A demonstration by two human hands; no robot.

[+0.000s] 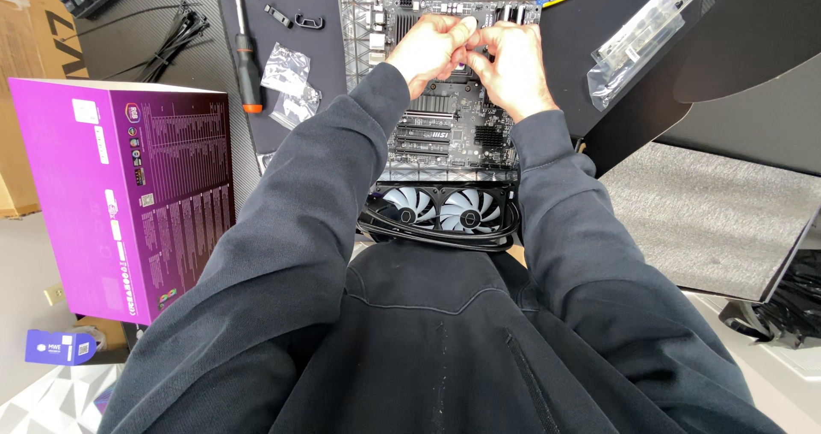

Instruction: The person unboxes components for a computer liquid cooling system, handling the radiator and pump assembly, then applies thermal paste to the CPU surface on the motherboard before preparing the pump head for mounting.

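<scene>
The motherboard (pixel 445 126) sits on a silvery bag on the desk, and both hands are bunched together over its upper middle. The left hand (pixel 428 49) and right hand (pixel 513 70) pinch something small, hidden by fingers, can't tell what. A two-fan cooler (pixel 440 209) sits just below, a screwdriver (pixel 246 58) to the left, and a purple box (pixel 128 194) further left.

A dark desk mat (pixel 171 53) covers the table beside pale floor (pixel 21 314).

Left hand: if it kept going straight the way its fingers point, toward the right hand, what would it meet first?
The left hand already touches the right hand above the motherboard, so it would press into those fingers at once. Whatever small part they pinch is hidden.
</scene>
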